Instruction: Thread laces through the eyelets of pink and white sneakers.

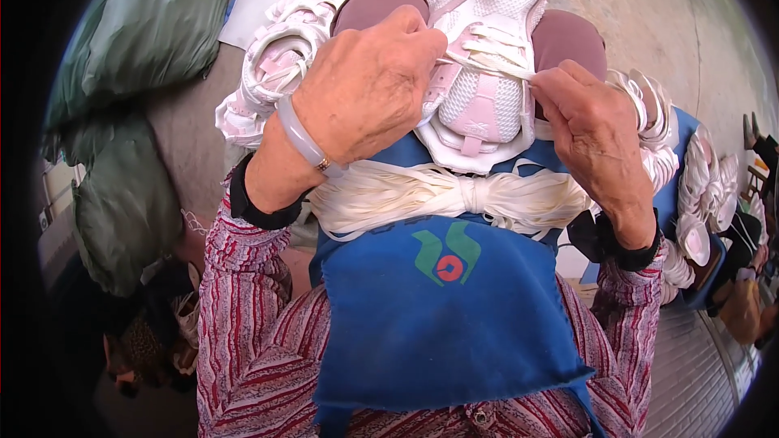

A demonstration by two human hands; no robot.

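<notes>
Blue apron cloth (438,332) lies nearest in the head view, with a tied bundle of cream laces (381,199) just beyond it, then a pink-and-white shoe (499,0), toe pointing away, its lace (497,49) gripped by the curled left hand (365,85) and pinched by the right hand (596,130) opposite.

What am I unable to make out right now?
Head view:
Fingertips of the left hand at the lace: hidden behind its knuckles.
Far end of the shoe: cut off by the top edge.
Its sole: hidden beneath it.
Inside of the upper green sack: covered by its own side.
</notes>
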